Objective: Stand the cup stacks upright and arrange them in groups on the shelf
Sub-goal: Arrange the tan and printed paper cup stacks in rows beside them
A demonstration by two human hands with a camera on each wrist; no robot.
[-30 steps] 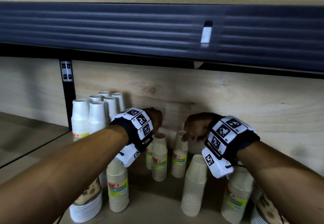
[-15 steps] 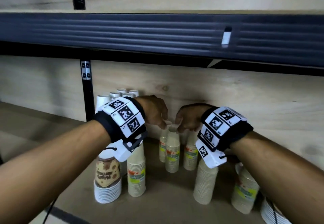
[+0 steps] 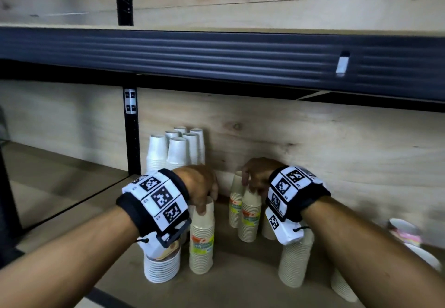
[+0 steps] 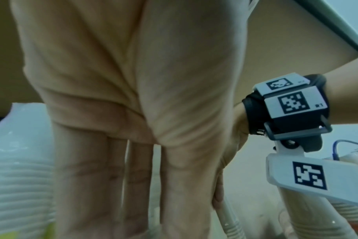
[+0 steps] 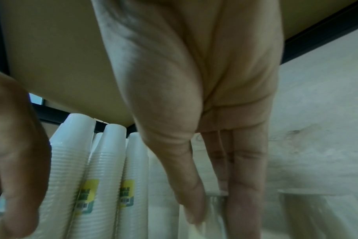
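Cream cup stacks stand upside down on the wooden shelf. My left hand reaches down over the top of a front cream stack with a green-yellow label, fingers wrapped over its top cup. My right hand sits on a cluster of labelled cream stacks near the back wall. In the right wrist view its thumb and fingers pinch the top of one stack. The left wrist view shows my left hand pointing straight down.
Several white stacks stand at the back left by a black post. A short brown-patterned stack is front left, and plain cream stacks are front right. Cups lie tipped at the far right. An upper shelf beam hangs overhead.
My left hand has left the middle cluster and come forward and left onto the front labelled stack. The right hand has stayed at the cluster and dropped lower onto it.
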